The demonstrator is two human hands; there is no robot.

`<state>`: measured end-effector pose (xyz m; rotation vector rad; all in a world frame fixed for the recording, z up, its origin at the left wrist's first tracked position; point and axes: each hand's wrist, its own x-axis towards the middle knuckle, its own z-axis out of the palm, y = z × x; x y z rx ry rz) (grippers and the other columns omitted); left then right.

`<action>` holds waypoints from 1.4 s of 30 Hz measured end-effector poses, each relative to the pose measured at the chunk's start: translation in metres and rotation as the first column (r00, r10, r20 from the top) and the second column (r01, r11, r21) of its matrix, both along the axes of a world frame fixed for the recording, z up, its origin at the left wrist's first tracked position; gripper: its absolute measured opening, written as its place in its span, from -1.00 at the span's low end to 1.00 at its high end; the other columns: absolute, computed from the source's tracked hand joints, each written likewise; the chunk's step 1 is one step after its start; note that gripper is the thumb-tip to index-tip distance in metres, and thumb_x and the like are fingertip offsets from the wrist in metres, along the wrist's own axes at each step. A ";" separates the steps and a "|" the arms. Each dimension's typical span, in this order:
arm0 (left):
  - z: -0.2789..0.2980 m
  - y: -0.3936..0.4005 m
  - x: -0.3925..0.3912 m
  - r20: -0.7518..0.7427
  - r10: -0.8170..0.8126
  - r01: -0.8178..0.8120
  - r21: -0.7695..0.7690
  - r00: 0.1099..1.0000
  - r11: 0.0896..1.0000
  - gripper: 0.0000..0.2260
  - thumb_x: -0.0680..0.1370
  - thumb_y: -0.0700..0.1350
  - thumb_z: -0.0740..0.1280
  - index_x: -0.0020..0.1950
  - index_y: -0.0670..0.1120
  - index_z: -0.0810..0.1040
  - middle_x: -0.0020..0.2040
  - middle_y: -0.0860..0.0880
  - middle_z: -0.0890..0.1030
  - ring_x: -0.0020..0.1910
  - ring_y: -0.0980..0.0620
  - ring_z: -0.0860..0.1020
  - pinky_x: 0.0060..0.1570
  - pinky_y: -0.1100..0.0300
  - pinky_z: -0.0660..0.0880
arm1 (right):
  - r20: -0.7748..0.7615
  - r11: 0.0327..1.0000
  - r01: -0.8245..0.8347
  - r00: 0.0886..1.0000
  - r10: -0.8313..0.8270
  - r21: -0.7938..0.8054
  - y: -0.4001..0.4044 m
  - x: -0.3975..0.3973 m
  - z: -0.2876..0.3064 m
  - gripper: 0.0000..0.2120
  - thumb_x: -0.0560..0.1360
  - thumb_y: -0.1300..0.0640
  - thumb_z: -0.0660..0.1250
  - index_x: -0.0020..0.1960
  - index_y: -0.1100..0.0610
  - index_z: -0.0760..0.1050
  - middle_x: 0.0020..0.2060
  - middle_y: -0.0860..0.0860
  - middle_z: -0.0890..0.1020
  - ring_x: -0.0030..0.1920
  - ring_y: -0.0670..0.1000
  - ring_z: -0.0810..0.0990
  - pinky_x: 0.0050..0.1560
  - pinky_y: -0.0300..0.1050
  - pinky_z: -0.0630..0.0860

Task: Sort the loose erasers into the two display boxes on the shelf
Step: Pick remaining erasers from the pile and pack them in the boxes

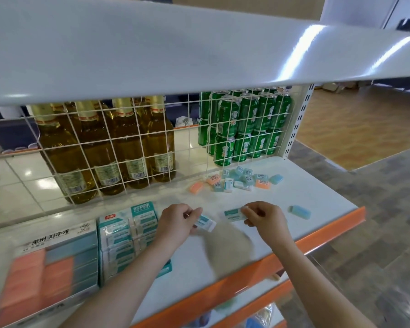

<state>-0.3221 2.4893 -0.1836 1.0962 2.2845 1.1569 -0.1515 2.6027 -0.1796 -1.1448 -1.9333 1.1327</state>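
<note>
White shop shelf (282, 204) with an orange front edge: the left hand (175, 220) pinches one teal-and-white eraser (205, 223), the right hand (265, 215) pinches another (233, 214). Loose erasers (239, 179) lie heaped near the wire grid (128, 147); two display boxes (57, 261) stand at left.

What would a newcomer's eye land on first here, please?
Probably the two hands at centre, the left hand and right hand each pinching a teal-and-white eraser above the shelf. Next, the amber bottles and green cans behind the wire grid, with the eraser pile just in front of the cans.
</note>
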 end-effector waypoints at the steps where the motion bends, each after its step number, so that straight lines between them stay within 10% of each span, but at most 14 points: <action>1: 0.001 -0.001 0.001 0.017 0.012 -0.012 0.008 1.000 1.000 -0.72 0.53 -0.01 0.32 -0.35 -0.10 0.53 -0.37 0.01 0.62 -0.38 0.10 0.63 -0.31 0.29 0.48 | -0.013 1.000 -0.005 1.000 0.005 -0.026 -0.001 0.000 0.000 -0.90 0.49 0.20 0.34 -0.19 0.16 0.58 -0.41 -0.03 0.61 -0.48 -0.22 0.53 -0.31 -0.30 0.49; 10: 0.007 -0.004 0.006 0.331 0.022 -0.086 0.179 0.943 0.980 -0.84 0.51 -0.23 0.34 -0.27 -0.06 0.54 -0.28 -0.06 0.62 -0.48 0.15 0.60 -0.15 0.13 0.57 | -0.188 0.977 -0.083 0.981 0.045 -0.195 -0.017 -0.004 0.004 -0.91 0.52 0.29 0.27 -0.02 0.21 0.54 -0.33 0.06 0.63 -0.43 -0.16 0.58 -0.30 -0.32 0.56; 18: 0.011 -0.018 0.009 0.355 -0.031 -0.048 0.212 0.935 0.976 -0.81 0.52 -0.36 0.27 0.02 -0.11 0.54 -0.19 -0.01 0.58 -0.41 0.33 0.57 -0.20 0.41 0.50 | -0.197 0.979 -0.089 0.979 0.052 -0.184 -0.024 -0.009 0.005 -0.85 0.56 0.31 0.18 0.04 0.18 0.50 -0.26 0.08 0.59 -0.30 -0.01 0.59 -0.27 -0.36 0.56; 42: 0.019 -0.040 0.011 0.444 0.004 -0.119 0.233 0.896 0.965 -0.76 0.52 -0.36 0.26 0.11 -0.12 0.55 -0.14 -0.01 0.60 -0.19 0.10 0.60 0.07 0.21 0.51 | -0.300 0.959 -0.186 0.947 0.117 -0.213 -0.036 -0.011 0.005 -0.74 0.55 0.40 0.13 -0.04 0.13 0.52 -0.05 0.42 0.55 -0.37 -0.11 0.62 -0.23 -0.34 0.57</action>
